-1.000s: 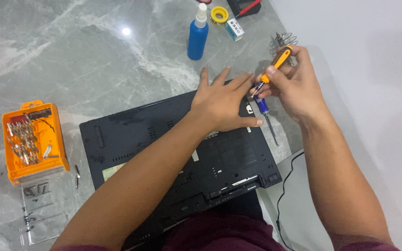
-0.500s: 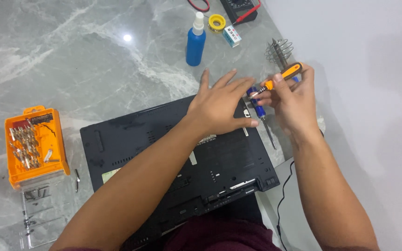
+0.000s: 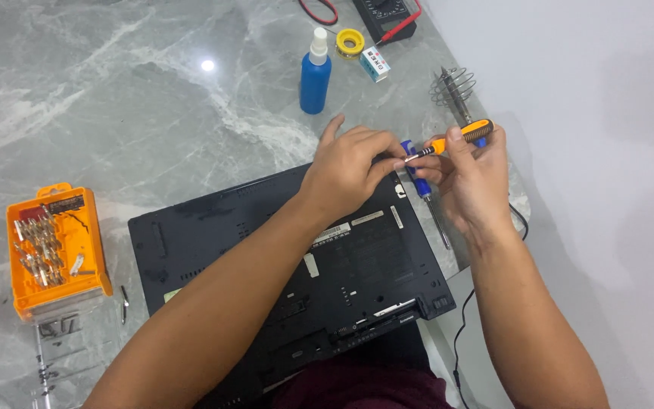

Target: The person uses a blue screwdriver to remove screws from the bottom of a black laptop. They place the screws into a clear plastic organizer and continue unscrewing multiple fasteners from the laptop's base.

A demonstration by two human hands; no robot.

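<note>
A black laptop (image 3: 357,288) lies upside down on the grey marble table, its base facing up. Just above its far right corner, my right hand (image 3: 474,178) grips an orange and black screwdriver (image 3: 459,136) held almost level, tip pointing left. My left hand (image 3: 346,170) reaches across the laptop and pinches the screwdriver's metal tip between thumb and fingertips. Whether a small part sits between those fingers is hidden. A blue-handled tool (image 3: 420,184) lies on the table under both hands, beside the laptop's right edge.
An open orange bit case (image 3: 77,261) sits at the left, with a clear lid (image 3: 43,352) and small metal tools below it. At the back stand a blue spray bottle (image 3: 316,76), yellow roll (image 3: 350,42), small box (image 3: 375,64), multimeter (image 3: 380,15) and coiled wire stand (image 3: 453,85). The table's edge runs down the right.
My left hand has lifted off the laptop's corner and closed its fingers on the screwdriver's tip. My right hand has tipped the screwdriver flatter.
</note>
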